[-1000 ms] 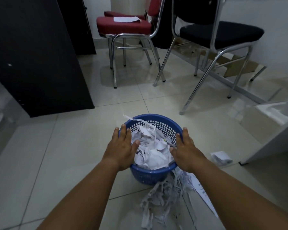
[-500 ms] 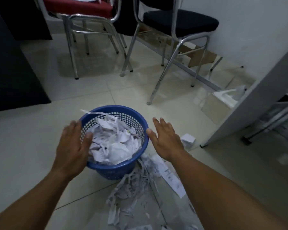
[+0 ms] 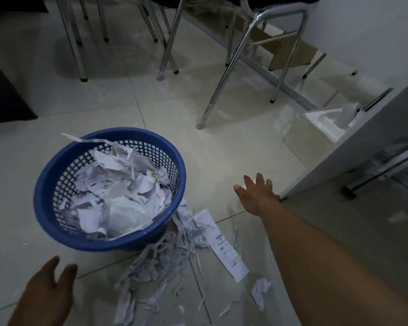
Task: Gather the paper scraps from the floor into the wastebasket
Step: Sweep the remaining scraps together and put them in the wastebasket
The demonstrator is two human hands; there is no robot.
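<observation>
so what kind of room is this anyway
Probably an office or meeting room: chrome-legged chairs on a glossy tiled floor, a white desk panel, and a blue wastebasket full of torn paper.

Left hand (image 3: 46,295): low, on the near-left side of the wastebasket (image 3: 92,243), clear of its rim. Back of hand up, fingers extended and relaxed, nothing held. Only hand and wrist in view.

Right hand (image 3: 257,195): out to the right of the wastebasket, apart from it. Arm stretched nearly straight, bare forearm running in from the near right. Palm down, fingers spread, thumb toward the wastebasket, nothing held.
</observation>
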